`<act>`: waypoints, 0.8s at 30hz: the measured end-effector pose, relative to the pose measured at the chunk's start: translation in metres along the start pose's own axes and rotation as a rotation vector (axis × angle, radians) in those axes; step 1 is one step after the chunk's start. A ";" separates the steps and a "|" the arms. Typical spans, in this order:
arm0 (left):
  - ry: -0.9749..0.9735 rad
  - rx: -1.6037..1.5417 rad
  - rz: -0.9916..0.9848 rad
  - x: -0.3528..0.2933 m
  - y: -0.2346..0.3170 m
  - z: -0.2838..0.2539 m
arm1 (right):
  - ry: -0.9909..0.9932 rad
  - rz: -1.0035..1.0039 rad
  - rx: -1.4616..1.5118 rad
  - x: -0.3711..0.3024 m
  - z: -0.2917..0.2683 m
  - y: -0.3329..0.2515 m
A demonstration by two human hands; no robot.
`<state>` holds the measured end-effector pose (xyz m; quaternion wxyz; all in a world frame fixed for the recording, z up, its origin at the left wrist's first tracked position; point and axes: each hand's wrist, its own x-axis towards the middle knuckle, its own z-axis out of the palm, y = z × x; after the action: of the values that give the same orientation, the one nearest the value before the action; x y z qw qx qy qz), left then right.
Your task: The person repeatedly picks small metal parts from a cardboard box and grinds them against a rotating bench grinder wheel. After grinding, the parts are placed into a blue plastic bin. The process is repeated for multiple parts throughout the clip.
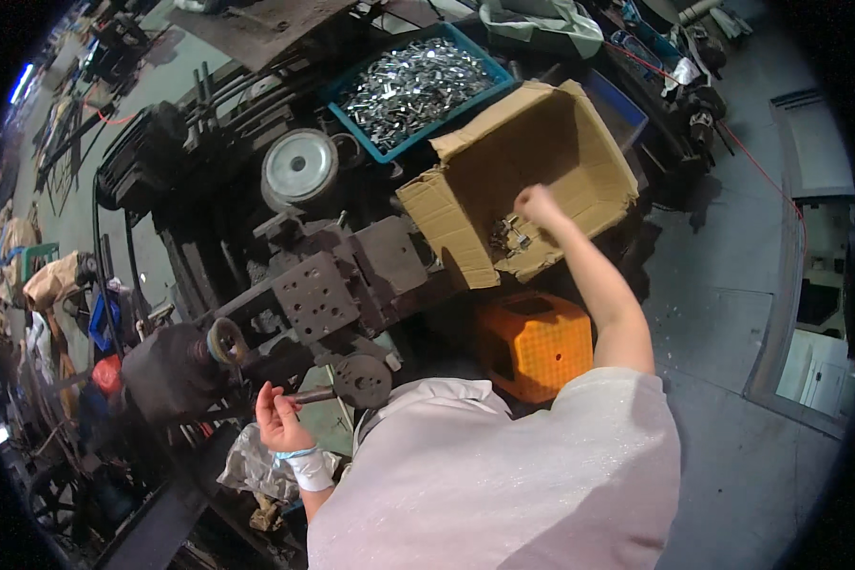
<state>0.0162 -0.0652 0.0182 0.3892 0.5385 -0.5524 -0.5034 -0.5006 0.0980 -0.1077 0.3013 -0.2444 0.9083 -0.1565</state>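
Observation:
My right hand (537, 204) reaches into an open cardboard box (579, 142), its fingers closed. Whatever it may hold is hidden. Just below it, several small metal parts (513, 237) lie on the box bottom, at the near side. At the lower left, my left hand (285, 423), with a white wrap at the wrist, has its fingers curled loosely at the end of a dark handle (315, 394). That handle sticks out from a round dark wheel (363, 381) on a greasy machine (313, 299) with a drilled block.
Behind the machine stands a teal crate (380, 152) heaped with shiny metal parts (423, 85). An orange plastic stool (537, 347) sits below the box. A round metal disc (299, 165) tops the machine. Grey floor (708, 380) stretches to the right.

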 end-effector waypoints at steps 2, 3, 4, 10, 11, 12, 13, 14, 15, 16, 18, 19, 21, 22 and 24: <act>-0.012 0.019 0.003 -0.001 0.002 0.005 | -0.112 -0.073 -0.204 -0.026 0.022 -0.002; -0.019 0.029 0.005 -0.001 0.004 0.008 | -0.172 -0.121 -0.425 -0.021 0.037 0.012; -0.013 0.027 0.003 -0.003 0.006 0.011 | -0.167 -0.201 -0.520 -0.027 0.041 0.003; -0.033 0.077 -0.007 -0.015 0.003 0.019 | -0.231 -0.302 -0.736 -0.022 0.060 -0.019; -0.027 0.064 -0.019 -0.018 0.002 0.020 | -0.223 -0.288 -0.754 -0.019 0.065 -0.017; -0.019 0.060 -0.024 -0.019 -0.001 0.019 | -0.214 -0.271 -0.744 -0.017 0.067 -0.015; -0.017 0.063 -0.031 -0.021 -0.002 0.018 | -0.206 -0.257 -0.738 -0.016 0.067 -0.015; -0.014 0.066 -0.037 -0.023 -0.003 0.017 | -0.199 -0.243 -0.732 -0.015 0.067 -0.015; -0.011 0.069 -0.043 -0.025 -0.003 0.016 | -0.186 -0.275 -0.735 -0.012 0.071 -0.009; 0.003 0.072 -0.041 -0.027 0.002 0.020 | -0.171 -0.304 -0.738 -0.009 0.073 -0.002; 0.008 0.087 -0.021 -0.028 0.004 0.020 | -0.171 -0.337 -0.805 -0.007 0.079 0.008; 0.012 0.094 -0.015 -0.030 0.004 0.020 | -0.176 -0.335 -0.780 -0.010 0.078 0.006; 0.018 0.121 -0.022 -0.031 0.005 0.019 | -0.188 -0.330 -0.730 -0.016 0.074 0.003; 0.015 0.131 -0.027 -0.032 0.005 0.019 | -0.212 -0.358 -0.739 -0.014 0.072 0.005; 0.007 0.125 -0.029 -0.033 0.005 0.019 | -0.262 -0.413 -0.756 -0.007 0.072 0.012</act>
<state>0.0012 -0.0300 0.0229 0.3495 0.5716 -0.5733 -0.4716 -0.4548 0.1019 -0.1651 0.2659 -0.5312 0.7880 0.1618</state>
